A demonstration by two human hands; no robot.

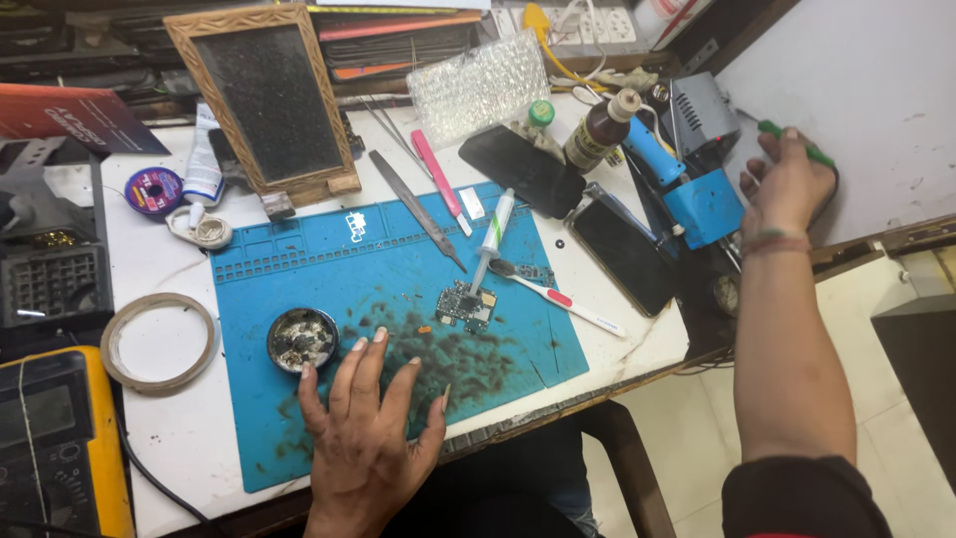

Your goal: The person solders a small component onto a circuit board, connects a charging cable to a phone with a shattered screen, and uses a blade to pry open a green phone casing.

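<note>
- Two hands are working apart: the left hand (366, 428) is lying flat, fingers spread, on the stained blue repair mat (299, 261), holding nothing.
- The right hand (787, 179) is closing on a green-handled tool (797, 144) at three o'clock, beside the blue soldering station (702, 199).
- A small circuit board (464, 305) is sitting mid-mat, a syringe (493, 239) touching it; bringing the tool to it likely calls for steady aim.
- A white bench is carrying phones, tape and a yellow multimeter (55, 438).

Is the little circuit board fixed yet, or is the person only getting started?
Set up: the circuit board lies bare on the stained blue mat, with a syringe and toothbrush beside it. In hand: the right hand grips a green-handled tool off the table; the left hand rests flat on the mat. No tool touches the board yet.
</note>
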